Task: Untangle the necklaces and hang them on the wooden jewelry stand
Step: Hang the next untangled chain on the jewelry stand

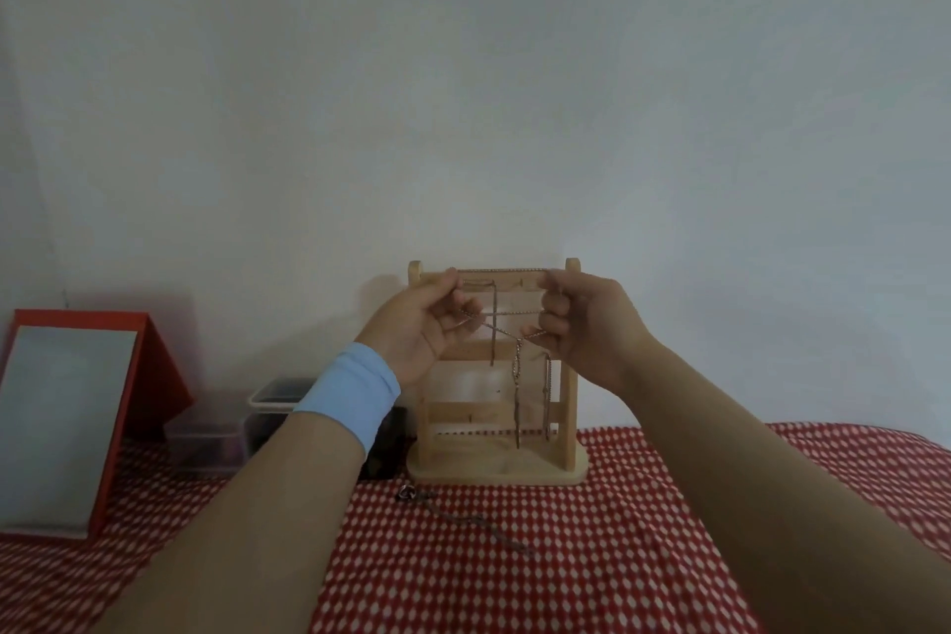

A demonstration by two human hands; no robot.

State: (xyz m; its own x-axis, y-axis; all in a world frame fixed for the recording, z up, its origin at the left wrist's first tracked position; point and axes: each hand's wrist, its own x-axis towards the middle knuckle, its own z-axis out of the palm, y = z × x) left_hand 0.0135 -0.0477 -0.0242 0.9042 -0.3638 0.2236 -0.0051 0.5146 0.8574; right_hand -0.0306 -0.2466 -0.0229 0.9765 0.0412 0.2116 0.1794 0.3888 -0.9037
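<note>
The wooden jewelry stand stands upright at the back of the table, against the wall. My left hand and my right hand are raised in front of its top bar, each pinching one end of a gold chain necklace stretched taut between them. More of the chain crosses lower between my fingers and hangs down in front of the stand. Another chain hangs by the stand's right post. A further necklace with a ring pendant lies on the cloth in front of the base.
A red-and-white checked cloth covers the table. A red-framed standing mirror leans at the left. Clear plastic boxes sit between the mirror and the stand. A plain white wall rises right behind.
</note>
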